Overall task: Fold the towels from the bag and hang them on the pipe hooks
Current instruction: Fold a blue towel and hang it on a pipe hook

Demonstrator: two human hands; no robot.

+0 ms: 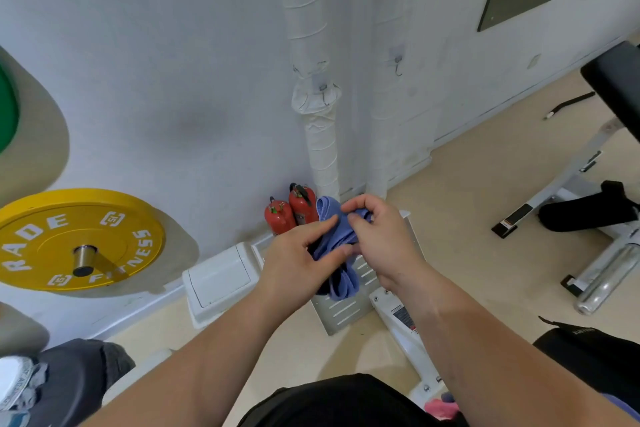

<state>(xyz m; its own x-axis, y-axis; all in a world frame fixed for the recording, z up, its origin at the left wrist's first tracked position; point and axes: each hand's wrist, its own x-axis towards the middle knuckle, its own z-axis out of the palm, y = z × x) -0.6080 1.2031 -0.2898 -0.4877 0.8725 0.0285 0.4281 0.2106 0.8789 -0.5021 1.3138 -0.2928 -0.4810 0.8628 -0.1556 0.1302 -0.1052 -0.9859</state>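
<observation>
A blue towel point(335, 246) hangs bunched between both my hands in front of the wall. My left hand point(298, 263) pinches its left side. My right hand point(381, 239) grips its top fold from the right. Two white wrapped pipes rise up the wall: the left pipe point(313, 45) carries a small hook point(322, 87), and the right pipe point(391, 10) carries a metal hook point(398, 68). Both hooks hang bare, well above my hands. At the bottom right edge lies a pink and blue bundle of cloth point(441, 407); the bag itself is not clearly visible.
Two red fire extinguishers point(291, 215) stand at the pipes' foot. A yellow weight plate point(78, 239) hangs on a wall peg at left. A white box point(221, 277) and a slotted metal plate point(343, 308) lie on the floor. A bench frame point(588, 253) stands at right.
</observation>
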